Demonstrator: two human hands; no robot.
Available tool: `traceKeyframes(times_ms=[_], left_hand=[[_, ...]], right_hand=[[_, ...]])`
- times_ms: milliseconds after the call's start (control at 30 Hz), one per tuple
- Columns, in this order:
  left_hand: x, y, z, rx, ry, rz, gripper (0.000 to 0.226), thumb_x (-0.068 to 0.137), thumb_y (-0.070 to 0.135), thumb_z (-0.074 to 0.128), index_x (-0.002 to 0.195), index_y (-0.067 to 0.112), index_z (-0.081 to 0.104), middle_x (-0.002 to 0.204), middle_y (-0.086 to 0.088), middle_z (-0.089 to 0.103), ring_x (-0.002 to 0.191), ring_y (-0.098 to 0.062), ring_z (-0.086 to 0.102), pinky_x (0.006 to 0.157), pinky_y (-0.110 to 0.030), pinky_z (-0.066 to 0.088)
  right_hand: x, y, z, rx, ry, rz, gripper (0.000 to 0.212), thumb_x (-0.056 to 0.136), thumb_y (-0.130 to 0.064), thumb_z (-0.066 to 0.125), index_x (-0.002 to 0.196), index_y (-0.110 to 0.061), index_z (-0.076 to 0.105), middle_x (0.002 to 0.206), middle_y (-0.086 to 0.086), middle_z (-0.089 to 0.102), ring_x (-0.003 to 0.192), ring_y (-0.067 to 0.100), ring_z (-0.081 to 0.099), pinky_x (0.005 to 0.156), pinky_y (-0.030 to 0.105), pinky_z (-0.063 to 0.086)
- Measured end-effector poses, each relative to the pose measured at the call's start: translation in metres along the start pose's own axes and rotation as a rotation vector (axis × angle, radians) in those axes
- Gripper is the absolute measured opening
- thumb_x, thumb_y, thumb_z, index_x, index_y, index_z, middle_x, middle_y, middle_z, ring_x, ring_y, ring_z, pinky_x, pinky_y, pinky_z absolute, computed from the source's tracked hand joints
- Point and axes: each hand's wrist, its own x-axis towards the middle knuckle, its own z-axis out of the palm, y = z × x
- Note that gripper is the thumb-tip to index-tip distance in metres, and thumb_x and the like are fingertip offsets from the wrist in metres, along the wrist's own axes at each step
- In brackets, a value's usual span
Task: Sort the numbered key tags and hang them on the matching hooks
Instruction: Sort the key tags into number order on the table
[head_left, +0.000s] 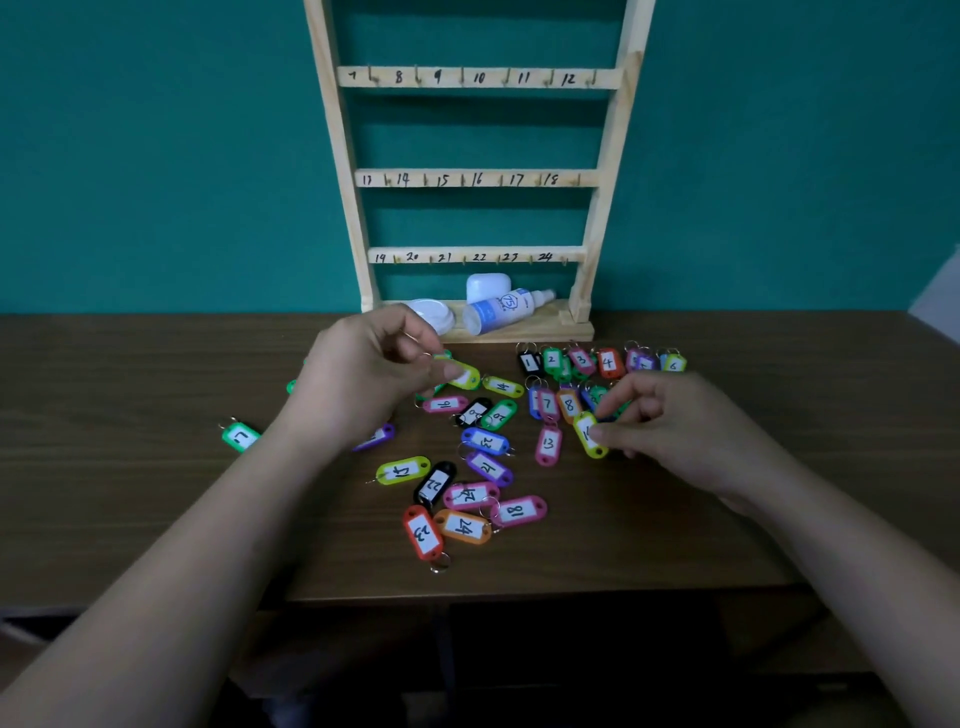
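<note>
Several coloured numbered key tags lie scattered on the brown table. My left hand pinches a yellow-green tag by its ring, just above the table. My right hand pinches another yellow-green tag beside the pink 13 tag. Tags 1 to 6 sit in a row at the back right, with tags 7 and 8 below them. The wooden hook rack stands against the wall, its rails numbered 7 to 24, with nothing hanging on the visible hooks.
A white spray bottle, a white case and a white lid lie on the rack's base. A lone green tag lies far left. The table's front edge runs near the bottom of the view.
</note>
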Motion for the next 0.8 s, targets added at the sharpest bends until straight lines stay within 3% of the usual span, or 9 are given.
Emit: traceKeyframes(times_ms=[100, 233, 367, 433, 533, 633, 800], left_hand=[[-0.003, 0.009, 0.011, -0.053, -0.05, 0.009, 0.023, 0.077, 0.037, 0.092, 0.083, 0.024, 0.074, 0.073, -0.002, 0.076, 0.067, -0.018, 0.071, 0.074, -0.038, 0.054], [-0.007, 0.02, 0.022, -0.13, -0.118, -0.017, 0.011, 0.084, 0.03, 0.087, 0.086, 0.023, 0.08, 0.075, -0.006, 0.076, 0.069, -0.017, 0.072, 0.084, -0.047, 0.059], [-0.011, 0.028, 0.033, -0.083, -0.151, 0.007, 0.007, 0.089, 0.03, 0.083, 0.089, 0.024, 0.079, 0.074, -0.002, 0.075, 0.067, -0.012, 0.068, 0.08, -0.042, 0.058], [-0.011, 0.032, 0.039, -0.049, -0.157, 0.032, 0.009, 0.089, 0.032, 0.083, 0.092, 0.027, 0.076, 0.075, 0.002, 0.074, 0.068, -0.012, 0.068, 0.076, -0.037, 0.057], [-0.012, 0.039, 0.048, -0.056, -0.146, 0.037, 0.024, 0.085, 0.032, 0.087, 0.097, 0.026, 0.068, 0.077, 0.002, 0.076, 0.069, -0.01, 0.069, 0.068, -0.027, 0.053], [-0.014, 0.044, 0.053, -0.06, -0.144, 0.038, 0.032, 0.082, 0.034, 0.089, 0.099, 0.025, 0.063, 0.076, 0.004, 0.077, 0.066, -0.006, 0.069, 0.061, -0.019, 0.05], [-0.014, 0.045, 0.058, -0.086, -0.145, 0.048, 0.033, 0.083, 0.034, 0.089, 0.101, 0.022, 0.063, 0.077, 0.001, 0.078, 0.07, -0.013, 0.074, 0.069, -0.033, 0.058]], right_hand=[[0.002, 0.003, 0.004, -0.051, -0.002, -0.017, 0.016, 0.088, -0.031, 0.085, 0.098, -0.03, 0.073, 0.082, -0.008, 0.078, 0.07, 0.004, 0.071, 0.07, 0.032, 0.052], [0.005, 0.004, 0.007, -0.155, 0.003, -0.041, 0.014, 0.09, -0.038, 0.082, 0.096, -0.034, 0.07, 0.084, -0.007, 0.077, 0.076, 0.004, 0.071, 0.073, 0.035, 0.057], [0.0, -0.002, 0.012, -0.233, 0.118, -0.164, 0.013, 0.099, -0.045, 0.068, 0.09, -0.036, 0.068, 0.085, -0.012, 0.071, 0.083, 0.001, 0.065, 0.07, 0.033, 0.052], [-0.003, -0.008, 0.018, -0.118, 0.136, -0.257, 0.018, 0.102, -0.046, 0.062, 0.09, -0.035, 0.069, 0.085, -0.011, 0.072, 0.081, 0.003, 0.066, 0.075, 0.037, 0.055], [-0.005, -0.013, 0.025, -0.014, 0.109, -0.344, 0.009, 0.101, -0.041, 0.067, 0.1, -0.034, 0.074, 0.091, -0.016, 0.073, 0.09, -0.001, 0.067, 0.079, 0.031, 0.054], [-0.002, -0.011, 0.028, -0.035, 0.072, -0.368, 0.005, 0.1, -0.032, 0.072, 0.096, -0.032, 0.074, 0.087, -0.014, 0.071, 0.085, 0.001, 0.066, 0.073, 0.026, 0.049], [0.0, -0.009, 0.02, 0.013, 0.032, -0.369, 0.005, 0.098, -0.031, 0.075, 0.093, -0.031, 0.076, 0.089, -0.013, 0.073, 0.086, 0.002, 0.067, 0.072, 0.025, 0.049]])
